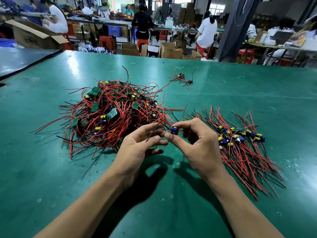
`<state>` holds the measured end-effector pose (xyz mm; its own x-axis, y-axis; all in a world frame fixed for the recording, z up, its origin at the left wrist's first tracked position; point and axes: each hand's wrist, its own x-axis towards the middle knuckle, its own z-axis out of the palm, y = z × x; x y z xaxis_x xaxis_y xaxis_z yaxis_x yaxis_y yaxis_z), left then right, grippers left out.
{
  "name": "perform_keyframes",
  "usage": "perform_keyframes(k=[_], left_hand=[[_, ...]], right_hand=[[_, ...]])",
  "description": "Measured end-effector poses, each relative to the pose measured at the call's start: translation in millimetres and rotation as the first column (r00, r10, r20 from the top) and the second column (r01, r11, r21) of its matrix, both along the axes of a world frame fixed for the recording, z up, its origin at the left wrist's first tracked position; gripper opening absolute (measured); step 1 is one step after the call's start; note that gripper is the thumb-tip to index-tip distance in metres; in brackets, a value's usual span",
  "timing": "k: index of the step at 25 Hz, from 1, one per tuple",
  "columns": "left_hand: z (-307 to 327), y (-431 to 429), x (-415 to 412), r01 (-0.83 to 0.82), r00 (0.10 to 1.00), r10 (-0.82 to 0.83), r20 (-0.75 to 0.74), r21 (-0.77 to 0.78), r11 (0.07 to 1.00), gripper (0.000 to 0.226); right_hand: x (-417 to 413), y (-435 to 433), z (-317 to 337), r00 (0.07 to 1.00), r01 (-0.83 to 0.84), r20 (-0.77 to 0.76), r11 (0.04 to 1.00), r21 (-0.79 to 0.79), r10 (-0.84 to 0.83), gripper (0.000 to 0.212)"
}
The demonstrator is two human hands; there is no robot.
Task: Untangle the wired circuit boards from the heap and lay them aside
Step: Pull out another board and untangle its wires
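Observation:
A tangled heap of circuit boards (pixel 111 114) with red and black wires lies on the green table (pixel 223 93), left of centre. To the right lies a sorted row of boards (pixel 240 136), wires fanned out alongside each other. Between the two, above the table, my right hand (pixel 197 148) pinches a small circuit board (pixel 174 130) with blue parts between thumb and forefinger. Close beside it, my left hand (pixel 137 148) pinches a blurred dark wire (pixel 152 131) that leads from that board.
One more wired board (pixel 181 78) lies alone farther back on the table. Beyond the far edge stand cardboard boxes (pixel 169 50), red stools and workbenches with several seated people. A second table surface (pixel 20 57) adjoins at the far left.

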<state>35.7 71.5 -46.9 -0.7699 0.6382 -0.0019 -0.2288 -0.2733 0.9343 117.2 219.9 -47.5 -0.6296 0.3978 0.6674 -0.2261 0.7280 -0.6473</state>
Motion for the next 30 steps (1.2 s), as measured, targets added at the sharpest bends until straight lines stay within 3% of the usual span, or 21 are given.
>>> perform_keyframes(k=[5, 11, 14, 16, 19, 23, 25, 30], left_hand=[[-3, -3, 4, 0.096, 0.991, -0.09, -0.098, 0.057, 0.994, 0.042], [1, -1, 1, -0.102, 0.988, 0.103, -0.113, 0.019, 0.995, 0.019], [2, -2, -4, -0.136, 0.987, 0.136, -0.083, 0.01, 0.991, 0.022], [2, -2, -4, -0.138, 0.988, 0.138, -0.064, -0.003, 0.99, 0.026], [3, -3, 0, 0.009, 1.0, -0.01, -0.014, -0.015, 1.0, 0.02], [1, -3, 7, 0.302, 0.953, -0.295, 0.065, -0.166, 0.939, 0.021], [-2, -2, 10, 0.358, 0.934, -0.352, 0.069, -0.247, 0.901, 0.021], [-4, -2, 9, 0.29, 0.957, -0.281, 0.072, -0.21, 0.934, 0.012]], right_hand=[[0, -4, -2, 1.0, 0.015, 0.01, 0.991, 0.129, -0.017, 0.028], [3, -8, 1, 0.997, -0.036, 0.064, 0.997, 0.071, 0.032, 0.029], [5, -3, 8, 0.998, -0.06, 0.024, 0.994, -0.095, 0.063, 0.022], [4, 0, 11, 0.995, -0.08, 0.028, 0.959, -0.273, 0.091, 0.028], [2, 2, 12, 0.97, -0.139, 0.11, 0.863, -0.485, 0.218, 0.032], [-1, -2, 4, 0.787, -0.199, 0.332, 0.723, -0.662, 0.52, 0.044], [1, -4, 0, 0.719, -0.227, 0.337, 0.663, -0.714, 0.608, 0.041], [0, -3, 1, 0.794, -0.183, 0.238, 0.593, -0.784, 0.56, 0.03]])
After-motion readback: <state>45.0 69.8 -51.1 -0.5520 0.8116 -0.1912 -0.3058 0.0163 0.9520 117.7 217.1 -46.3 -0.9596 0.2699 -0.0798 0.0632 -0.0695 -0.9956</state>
